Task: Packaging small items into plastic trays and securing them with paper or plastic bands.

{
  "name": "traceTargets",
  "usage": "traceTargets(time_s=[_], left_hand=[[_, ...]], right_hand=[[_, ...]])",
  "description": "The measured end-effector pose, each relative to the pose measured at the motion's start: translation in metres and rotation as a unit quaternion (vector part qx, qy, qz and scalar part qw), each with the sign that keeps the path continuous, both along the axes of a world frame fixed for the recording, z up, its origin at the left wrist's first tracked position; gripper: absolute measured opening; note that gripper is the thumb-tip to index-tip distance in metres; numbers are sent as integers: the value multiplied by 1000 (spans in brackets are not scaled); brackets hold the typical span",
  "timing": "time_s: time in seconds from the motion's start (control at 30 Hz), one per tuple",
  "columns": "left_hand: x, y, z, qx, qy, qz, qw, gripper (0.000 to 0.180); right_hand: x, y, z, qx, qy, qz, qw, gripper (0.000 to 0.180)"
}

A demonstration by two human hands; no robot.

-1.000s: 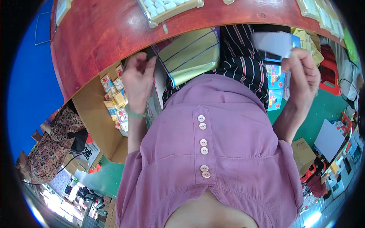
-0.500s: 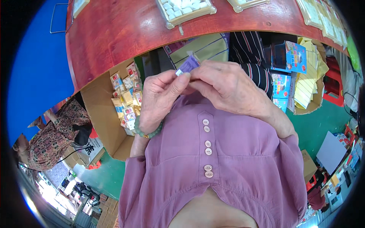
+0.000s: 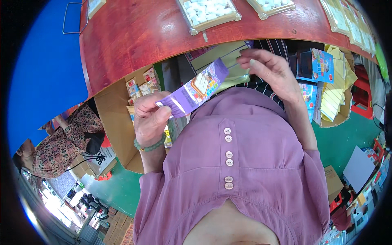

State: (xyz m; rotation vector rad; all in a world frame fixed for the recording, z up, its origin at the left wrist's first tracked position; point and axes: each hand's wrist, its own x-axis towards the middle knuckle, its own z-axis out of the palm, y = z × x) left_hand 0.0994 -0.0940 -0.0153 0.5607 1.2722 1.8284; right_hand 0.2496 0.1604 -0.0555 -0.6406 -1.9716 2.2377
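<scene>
My left hand (image 3: pixel 150 122), with a green bead bracelet on the wrist, pinches the lower left end of a long, narrow purple packet (image 3: pixel 185 98). The packet slants up to the right over my lap, its printed face with a picture of white pieces turned up. Apart from its far end, my right hand (image 3: pixel 269 73) hovers with the fingers stretched and the thumb away from them, holding nothing. Close to my left hand is a cardboard box (image 3: pixel 118 134) with several small printed packs (image 3: pixel 151 77) inside.
Ahead is a red-brown table (image 3: pixel 143 30) bearing clear trays of white pieces (image 3: pixel 208 12). At the right, yellow sheets (image 3: pixel 332 92) stand in a carton beside blue printed boxes (image 3: pixel 322 65) and a red stool (image 3: pixel 361 92). A person in patterned clothes (image 3: pixel 67 141) sits at the left.
My hands have moved apart. The right one has let go and gone up to the right; the left has drawn the purple packet left and down, so its printed length now shows.
</scene>
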Motion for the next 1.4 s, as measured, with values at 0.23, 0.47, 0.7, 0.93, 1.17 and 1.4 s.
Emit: traceTargets(time_s=[0.23,0.47,0.7,0.93,1.17,1.4], left_hand=[[-1,-3,-4,26,7,-25,999,23],[1,3,2,-33,12,42,999,22],[-9,46,30,-43,76,159,983,14],[-48,94,32,-50,105,238,964,12],[-73,108,23,-27,92,240,966,16],[-83,126,22,-39,103,221,969,18]], right_hand=[[-10,-7,-5,-158,-12,43,986,28],[-4,3,19,-162,36,-12,986,7],[-26,10,69,-1,100,-103,990,7],[-71,27,73,212,167,-182,946,19],[-98,30,105,174,-58,-108,977,29],[-108,62,75,366,158,-188,898,23]])
